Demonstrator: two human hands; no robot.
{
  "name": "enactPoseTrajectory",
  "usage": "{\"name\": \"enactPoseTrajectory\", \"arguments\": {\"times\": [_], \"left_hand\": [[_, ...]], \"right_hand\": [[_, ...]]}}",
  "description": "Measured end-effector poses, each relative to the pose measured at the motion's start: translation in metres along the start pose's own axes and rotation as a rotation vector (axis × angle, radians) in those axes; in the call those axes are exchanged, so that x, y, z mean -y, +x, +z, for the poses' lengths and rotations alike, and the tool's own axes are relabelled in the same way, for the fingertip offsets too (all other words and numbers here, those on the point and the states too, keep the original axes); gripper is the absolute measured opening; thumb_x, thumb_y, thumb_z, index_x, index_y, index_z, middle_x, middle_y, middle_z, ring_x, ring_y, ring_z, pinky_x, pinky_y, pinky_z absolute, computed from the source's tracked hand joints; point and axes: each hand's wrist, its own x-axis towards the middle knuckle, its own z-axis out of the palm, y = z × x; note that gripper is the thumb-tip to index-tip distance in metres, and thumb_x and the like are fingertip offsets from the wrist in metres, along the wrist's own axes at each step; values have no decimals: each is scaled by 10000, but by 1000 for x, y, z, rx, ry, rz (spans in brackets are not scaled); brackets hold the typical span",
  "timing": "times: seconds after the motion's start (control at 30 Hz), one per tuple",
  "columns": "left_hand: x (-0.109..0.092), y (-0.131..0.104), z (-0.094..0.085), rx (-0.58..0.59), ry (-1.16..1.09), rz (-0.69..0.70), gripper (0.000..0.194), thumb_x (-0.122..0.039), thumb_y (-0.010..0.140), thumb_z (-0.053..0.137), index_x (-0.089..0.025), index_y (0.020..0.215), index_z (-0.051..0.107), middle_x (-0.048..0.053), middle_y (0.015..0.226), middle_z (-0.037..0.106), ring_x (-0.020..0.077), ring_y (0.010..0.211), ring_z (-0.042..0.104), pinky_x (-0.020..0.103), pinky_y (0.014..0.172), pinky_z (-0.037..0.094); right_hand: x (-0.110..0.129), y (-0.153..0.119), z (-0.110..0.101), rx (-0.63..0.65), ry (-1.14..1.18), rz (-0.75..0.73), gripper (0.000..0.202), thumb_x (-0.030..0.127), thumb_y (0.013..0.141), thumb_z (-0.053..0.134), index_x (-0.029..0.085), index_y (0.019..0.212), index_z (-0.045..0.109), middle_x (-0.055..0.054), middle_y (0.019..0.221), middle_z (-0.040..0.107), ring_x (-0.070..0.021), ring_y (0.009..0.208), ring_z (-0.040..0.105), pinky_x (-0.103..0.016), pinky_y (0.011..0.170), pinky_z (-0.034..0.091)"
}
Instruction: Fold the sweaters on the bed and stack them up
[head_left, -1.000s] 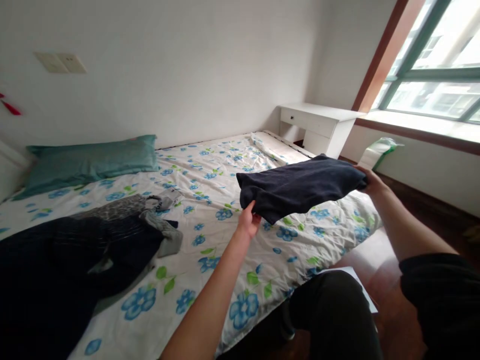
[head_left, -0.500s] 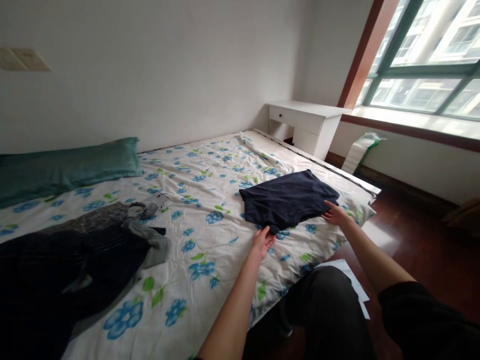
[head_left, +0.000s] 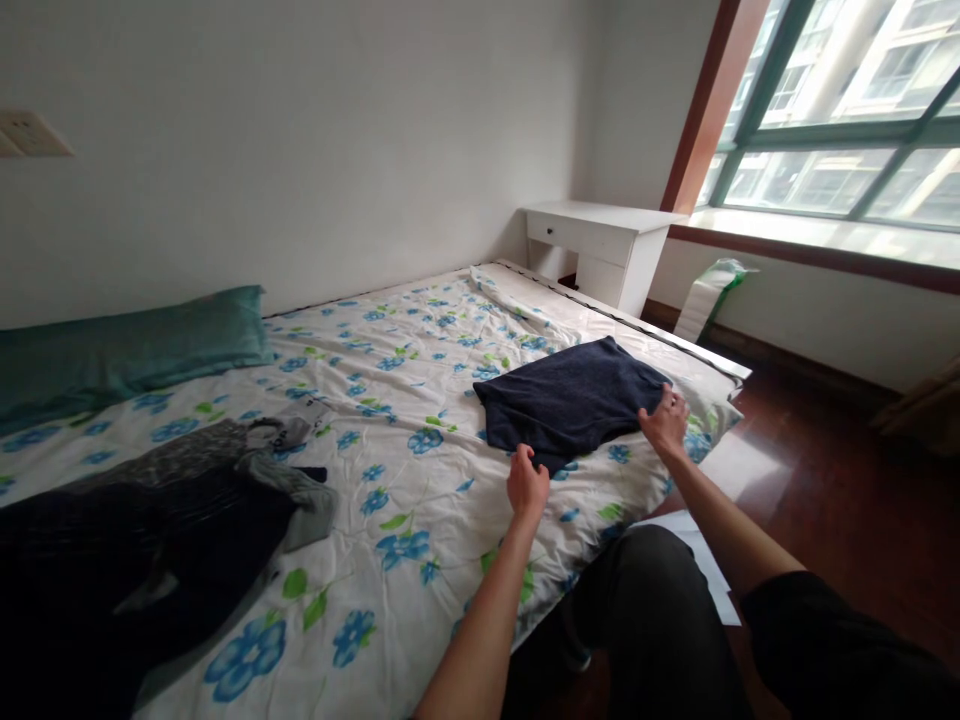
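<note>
A dark navy garment (head_left: 566, 395), which looks like a folded top, lies flat on the floral bedsheet (head_left: 420, 490). My left hand (head_left: 529, 484) is at its near edge, fingers bent and a little apart at the cloth. Over the garment's right end, my right hand (head_left: 665, 422) spreads its fingers, tips touching the fabric. Neither hand visibly grips it. Farther left on the bed is a loose pile of dark clothes (head_left: 187, 520), with grey pieces among them.
A teal pillow (head_left: 142, 350) rests against the wall side of the bed. Beyond the bed's far end stands a white desk (head_left: 592, 240), with a white-and-green package (head_left: 705, 300) beside it. White paper (head_left: 697, 540) shows near my knee, over the reddish-brown floor (head_left: 810, 460).
My right hand has moved up onto the garment's right end with its palm turned down. My left hand has turned over at the near edge. The garment stays in place.
</note>
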Motion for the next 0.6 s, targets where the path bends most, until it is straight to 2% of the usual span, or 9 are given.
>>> {"name": "enactPoseTrajectory", "arguments": {"times": [0.03, 0.1, 0.17, 0.23, 0.27, 0.37, 0.47, 0.53, 0.6], "left_hand": [[-3, 0, -2, 12, 113, 128, 325, -75, 952, 633, -271, 1203, 699, 146, 1602, 586, 315, 1518, 563, 427, 1258, 459], [-7, 1, -3, 104, 270, 317, 356, -28, 938, 575, -256, 1137, 764, 119, 1733, 484, 350, 1574, 491, 479, 1343, 364], [-6, 3, -3, 207, 265, 339, 382, -8, 913, 575, -245, 1107, 802, 121, 1724, 517, 385, 1572, 484, 526, 1370, 322], [-3, 4, -3, 238, 203, 291, 400, -14, 891, 601, -242, 1138, 818, 147, 1659, 591, 398, 1571, 486, 544, 1377, 310], [-1, 4, -3, 238, 175, 271, 409, -22, 883, 610, -240, 1157, 820, 156, 1640, 609, 396, 1581, 482, 537, 1383, 300], [3, 1, -3, 248, 152, 257, 419, -61, 876, 621, -240, 1198, 821, 155, 1658, 604, 375, 1578, 511, 499, 1400, 262], [4, -5, -8, 309, 140, 267, 408, -94, 822, 687, -238, 1177, 826, 144, 1657, 617, 358, 1571, 532, 469, 1409, 231], [7, -11, -21, 370, 118, 265, 366, -110, 760, 741, -247, 1084, 840, 133, 1586, 683, 353, 1544, 565, 461, 1401, 255], [15, -18, -51, 415, 109, 249, 299, -129, 710, 782, -267, 967, 847, 116, 1468, 764, 357, 1462, 635, 471, 1376, 315]], "right_hand": [[6, -7, 2, 73, -15, -162, 652, 290, 889, 787, 229, 1521, 638, -177, 1639, 550, -365, 1576, 457, -558, 1345, 352], [17, -22, 8, 345, 28, -440, 465, 314, 893, 794, 279, 1355, 769, -108, 1544, 653, -318, 1530, 502, -491, 1351, 343], [24, -34, 14, 592, 57, -597, 314, 339, 865, 837, 287, 1174, 843, -88, 1405, 740, -312, 1439, 569, -463, 1331, 367], [27, -44, 19, 706, 25, -642, 177, 340, 887, 816, 276, 1045, 863, -90, 1272, 788, -310, 1329, 624, -452, 1300, 397], [27, -47, 20, 732, -7, -640, 133, 331, 919, 778, 267, 1000, 863, -94, 1203, 802, -302, 1264, 648, -440, 1277, 416], [26, -52, 20, 744, -91, -626, 210, 295, 1002, 651, 241, 944, 845, -104, 1065, 811, -278, 1130, 685, -381, 1196, 466], [27, -55, 15, 717, -170, -613, 229, 262, 1006, 616, 231, 923, 828, -103, 1025, 812, -260, 1090, 708, -321, 1107, 497], [30, -58, 12, 726, -234, -591, 219, 215, 972, 623, 225, 879, 821, -100, 986, 815, -253, 1031, 730, -298, 1039, 512], [37, -61, 8, 747, -275, -573, 197, 173, 923, 645, 223, 865, 825, -98, 968, 822, -252, 976, 747, -291, 981, 517]]}}
